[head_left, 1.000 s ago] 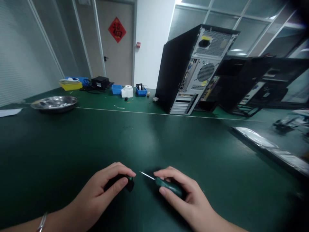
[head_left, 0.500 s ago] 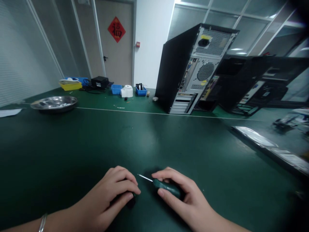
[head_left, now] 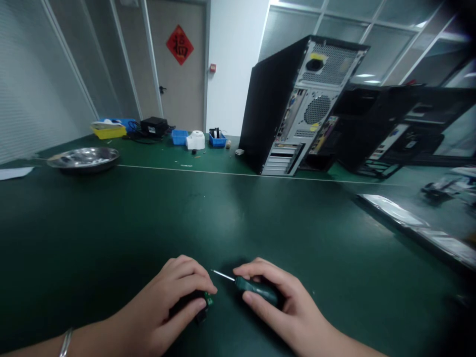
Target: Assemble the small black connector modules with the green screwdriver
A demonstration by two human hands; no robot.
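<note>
My right hand is wrapped round a green-handled screwdriver that lies low over the green table mat; its thin metal tip points left. My left hand is curled over a small black part with a green bit showing under the fingertips, pressed down on the mat. The screwdriver tip ends just right of my left fingertips and is not touching the part. A bracelet sits on my left wrist.
An upright black computer tower stands at the back, more open cases to its right. A steel bowl sits far left; small blue and yellow bins, a black box and a white device line the far edge. A flat metal panel lies at right.
My left hand has slid slightly toward me and curled further over the small black part. The right hand and screwdriver shifted a little left and toward me.
</note>
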